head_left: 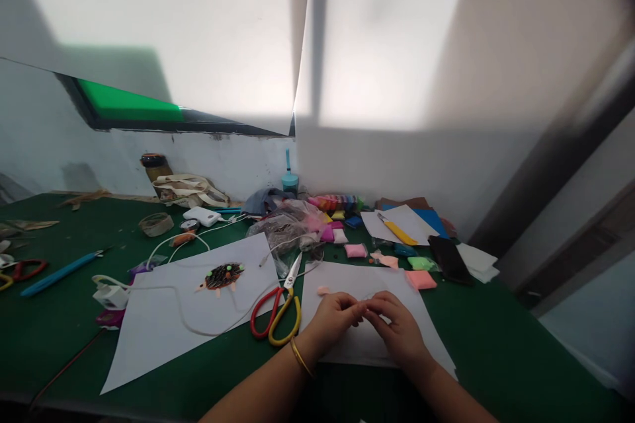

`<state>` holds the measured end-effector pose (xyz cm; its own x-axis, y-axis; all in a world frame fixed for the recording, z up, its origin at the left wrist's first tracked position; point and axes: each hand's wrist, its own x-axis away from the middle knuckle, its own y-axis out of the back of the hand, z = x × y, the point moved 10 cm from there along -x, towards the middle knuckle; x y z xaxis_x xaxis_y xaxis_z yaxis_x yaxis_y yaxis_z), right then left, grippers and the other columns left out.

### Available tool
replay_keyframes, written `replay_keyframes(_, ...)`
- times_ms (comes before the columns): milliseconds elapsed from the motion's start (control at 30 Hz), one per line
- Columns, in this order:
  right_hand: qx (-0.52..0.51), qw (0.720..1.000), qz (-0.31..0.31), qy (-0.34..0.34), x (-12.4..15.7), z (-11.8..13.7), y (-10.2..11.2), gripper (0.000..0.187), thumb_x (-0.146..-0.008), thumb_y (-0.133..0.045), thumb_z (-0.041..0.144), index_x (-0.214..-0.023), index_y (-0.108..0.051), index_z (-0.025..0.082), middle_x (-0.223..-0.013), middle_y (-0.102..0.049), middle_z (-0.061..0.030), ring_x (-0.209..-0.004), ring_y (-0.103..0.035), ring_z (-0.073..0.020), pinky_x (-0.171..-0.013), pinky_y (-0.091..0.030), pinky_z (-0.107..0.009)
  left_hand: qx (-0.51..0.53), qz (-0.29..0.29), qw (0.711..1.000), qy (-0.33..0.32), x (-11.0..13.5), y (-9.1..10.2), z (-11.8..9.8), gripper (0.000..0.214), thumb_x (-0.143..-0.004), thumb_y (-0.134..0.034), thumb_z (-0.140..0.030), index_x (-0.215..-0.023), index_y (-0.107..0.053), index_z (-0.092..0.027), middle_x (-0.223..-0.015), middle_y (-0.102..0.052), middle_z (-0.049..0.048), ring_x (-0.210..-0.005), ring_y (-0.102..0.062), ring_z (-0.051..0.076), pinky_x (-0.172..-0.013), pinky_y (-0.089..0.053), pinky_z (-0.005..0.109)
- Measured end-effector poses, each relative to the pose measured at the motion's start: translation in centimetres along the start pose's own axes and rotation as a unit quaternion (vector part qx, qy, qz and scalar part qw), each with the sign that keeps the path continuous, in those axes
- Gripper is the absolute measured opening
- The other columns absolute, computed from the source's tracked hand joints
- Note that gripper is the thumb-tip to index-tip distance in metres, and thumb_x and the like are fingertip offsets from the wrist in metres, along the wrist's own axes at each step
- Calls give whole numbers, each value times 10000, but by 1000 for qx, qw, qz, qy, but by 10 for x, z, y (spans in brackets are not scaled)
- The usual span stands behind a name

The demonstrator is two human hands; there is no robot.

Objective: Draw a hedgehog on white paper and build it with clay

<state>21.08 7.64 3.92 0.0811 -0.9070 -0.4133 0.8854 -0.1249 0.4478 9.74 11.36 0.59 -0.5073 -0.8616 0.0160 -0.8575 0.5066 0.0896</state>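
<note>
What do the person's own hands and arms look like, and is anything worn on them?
The left hand and right hand are ungloved. A thin, smooth gold-coloured bangle rings the left wrist; none shows on the right. No sleeves are visible.

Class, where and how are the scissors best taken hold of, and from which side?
Probably by the red loop and yellow loop, from above and the near left. The scissors lie with both loops at the near end, blades pointing away, and the left forearm crosses on their near side.
</note>
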Motion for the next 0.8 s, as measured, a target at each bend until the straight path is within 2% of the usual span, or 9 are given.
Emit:
replay_keyframes(133, 10, 1000, -11, 3, 1, -3, 1, 272, -849, -620, 426, -1076, -678, 287, -941, -629, -44, -854, -603, -202, -760, -520, -331, 7, -19, 1000, 13, -1, 5, 5, 374, -774, -641, -505, -804, -671, -133, -689, -619, 17, -650, -543, 146, -617, -416, 251)
replay_keyframes(200, 12, 1000, -8, 6, 1, -2, -1, 226, -856, -615, 416, -1023, -691, 284, -916, -626, -42, -851, -602, -202, -765, -516, -333, 3, -14, 1000, 6, -2, 4, 6, 389, -781, -629, -519, -807, -676, -134, -692, -625, 20, -656, -550, 150, -623, -420, 254)
replay_keyframes(300, 6, 1000, -5, 3, -1, 1, -1, 182, -878, -585, 408, -900, -705, 273, -889, -627, -45, -869, -600, -210, -791, -504, -344, -5, -6, 1000, -16, -1, 2, 1, 463, -864, -496, -554, -784, -680, -137, -688, -628, 28, -671, -563, 158, -658, -431, 267)
replay_keyframes(367, 0, 1000, -6, -9, -2, 1, -1, 195, -886, -572, 413, -893, -703, 269, -897, -630, -52, -880, -599, -215, -805, -500, -352, -26, -18, 999, -35, -1, 4, -3, 493, -894, -439, -547, -766, -683, -139, -692, -631, 35, -689, -571, 166, -675, -432, 274)
replay_keyframes(500, 7, 1000, 5, -24, -2, -3, -3, 223, -866, -582, 445, -907, -705, 264, -898, -628, -57, -865, -592, -221, -783, -502, -360, -47, -12, 999, -22, -1, 3, -3, 365, -818, -579, -486, -850, -705, -145, -728, -649, 35, -710, -582, 177, -650, -431, 270)
replay_keyframes(633, 10, 999, 9, -38, -2, -7, -3, 291, -816, -636, 469, -1007, -699, 259, -898, -641, -50, -836, -587, -214, -735, -499, -343, -33, -34, 999, 6, -1, 8, 2, 316, -773, -634, -441, -820, -699, -135, -710, -639, 31, -684, -569, 167, -637, -430, 268)
replay_keyframes(800, -5, 999, 16, -46, -4, -7, -3, 282, -857, -577, 491, -832, -722, 250, -834, -656, -43, -798, -583, -202, -709, -477, -324, -24, 1, 1000, -3, -2, 1, 3, 350, -796, -610, -472, -837, -709, -138, -736, -659, 39, -704, -586, 172, -659, -444, 272)
